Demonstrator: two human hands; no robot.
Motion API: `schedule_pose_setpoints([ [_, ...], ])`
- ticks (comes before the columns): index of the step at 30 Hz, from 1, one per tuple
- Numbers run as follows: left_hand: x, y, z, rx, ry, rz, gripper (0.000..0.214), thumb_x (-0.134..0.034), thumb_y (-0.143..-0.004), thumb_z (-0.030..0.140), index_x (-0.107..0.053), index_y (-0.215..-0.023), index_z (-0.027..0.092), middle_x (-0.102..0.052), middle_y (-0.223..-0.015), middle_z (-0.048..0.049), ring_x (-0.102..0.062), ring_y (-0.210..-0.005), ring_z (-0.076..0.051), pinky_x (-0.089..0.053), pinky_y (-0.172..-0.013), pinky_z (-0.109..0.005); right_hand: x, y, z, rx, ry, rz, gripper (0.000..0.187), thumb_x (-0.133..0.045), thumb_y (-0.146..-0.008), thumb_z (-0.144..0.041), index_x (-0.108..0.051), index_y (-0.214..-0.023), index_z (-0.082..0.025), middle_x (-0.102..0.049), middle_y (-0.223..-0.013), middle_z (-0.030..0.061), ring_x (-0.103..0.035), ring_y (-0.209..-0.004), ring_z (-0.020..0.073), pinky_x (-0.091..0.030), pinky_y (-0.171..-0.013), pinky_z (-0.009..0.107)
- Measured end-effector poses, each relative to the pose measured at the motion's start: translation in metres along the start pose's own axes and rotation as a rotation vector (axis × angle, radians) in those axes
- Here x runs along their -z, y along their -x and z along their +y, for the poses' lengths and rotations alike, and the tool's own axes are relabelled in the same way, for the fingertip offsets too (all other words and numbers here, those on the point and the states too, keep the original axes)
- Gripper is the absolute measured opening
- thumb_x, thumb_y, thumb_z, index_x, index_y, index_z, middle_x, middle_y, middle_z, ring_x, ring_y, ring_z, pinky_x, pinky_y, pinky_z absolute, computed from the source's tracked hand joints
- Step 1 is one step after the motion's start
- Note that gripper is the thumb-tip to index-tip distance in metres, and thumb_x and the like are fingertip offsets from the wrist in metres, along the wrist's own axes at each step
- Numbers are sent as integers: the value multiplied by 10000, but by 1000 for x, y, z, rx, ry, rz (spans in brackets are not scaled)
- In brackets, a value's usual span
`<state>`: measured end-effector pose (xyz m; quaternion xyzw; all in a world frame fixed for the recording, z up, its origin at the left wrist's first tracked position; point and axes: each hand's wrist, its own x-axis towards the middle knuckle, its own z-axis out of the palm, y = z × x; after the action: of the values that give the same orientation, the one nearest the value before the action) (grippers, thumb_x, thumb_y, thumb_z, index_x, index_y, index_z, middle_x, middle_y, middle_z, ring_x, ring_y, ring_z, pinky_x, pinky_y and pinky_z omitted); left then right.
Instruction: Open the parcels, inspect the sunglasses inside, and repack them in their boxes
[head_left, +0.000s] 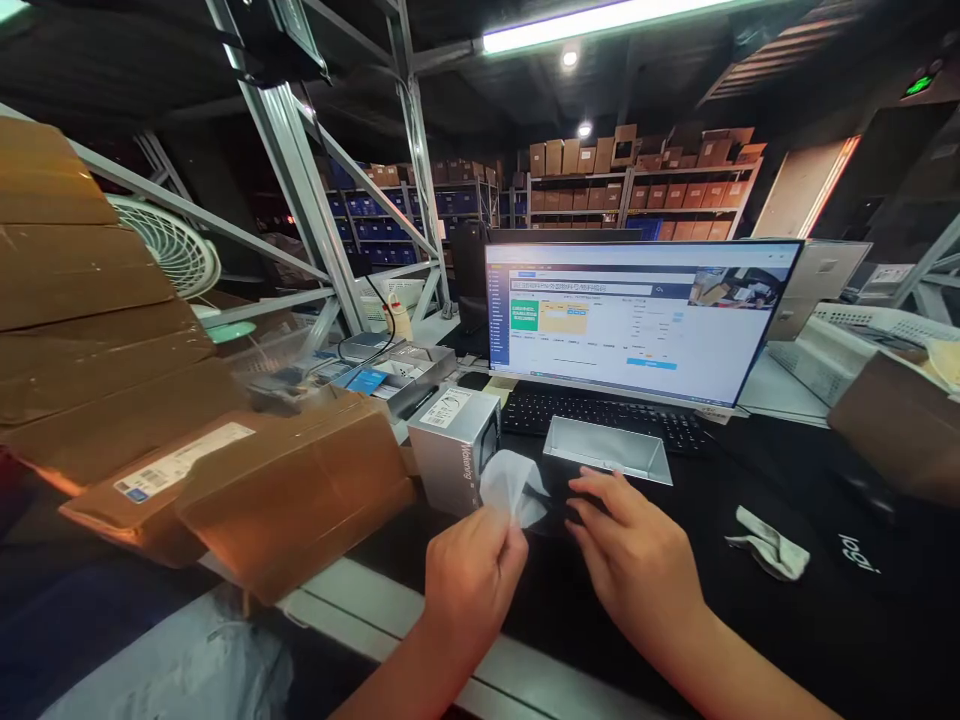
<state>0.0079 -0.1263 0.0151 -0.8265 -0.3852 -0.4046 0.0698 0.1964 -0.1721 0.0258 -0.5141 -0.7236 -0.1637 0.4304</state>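
Note:
My left hand (472,575) pinches a thin white wrapper (512,487) and holds it up over the black desk mat (750,640). My right hand (634,555) reaches under the wrapper, its fingers on a small black object (551,500) that the hands and wrapper mostly hide. A silver box (454,445) stands just left of the wrapper. A silver lid or tray (607,450) lies open behind my hands, in front of the black keyboard (600,412).
A lit monitor (637,320) stands behind the keyboard. Taped cardboard parcels (285,490) pile up at the left, with a white fan (176,245) behind. A crumpled white cloth (772,545) lies right on the mat. Another cardboard box (900,420) sits far right. Shelves of boxes fill the background.

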Motion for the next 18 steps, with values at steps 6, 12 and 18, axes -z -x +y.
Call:
schedule_pose_setpoints([
  [6,0,-9,3,-5,161,-19,377,-406,-972,143,-382,-601,200,-387,-547,43,-384,-487,-100,-259,-510,-277,17,-5,-5,186,146,-27,240,-489,-906,-10,-719,-908,-83,-683,-1120,166,-580,-1251,320,-580,-993,457],
  [12,-9,-17,26,-351,259,-20,345,-416,-941,122,-426,-607,204,-448,-547,25,-401,-505,-125,-238,-521,-323,8,-2,-3,122,137,-51,317,-440,-869,17,-731,-803,-90,-684,-1199,170,-541,-1293,365,-469,-1091,560],
  [18,-11,-10,23,-325,359,-47,375,-336,-1026,238,-520,-702,196,-522,-584,13,-480,-539,-132,-313,-542,-304,23,-10,25,37,-44,-126,257,-518,-905,-92,-760,-870,-174,-764,-1045,65,-735,-921,222,-606,-866,385],
])
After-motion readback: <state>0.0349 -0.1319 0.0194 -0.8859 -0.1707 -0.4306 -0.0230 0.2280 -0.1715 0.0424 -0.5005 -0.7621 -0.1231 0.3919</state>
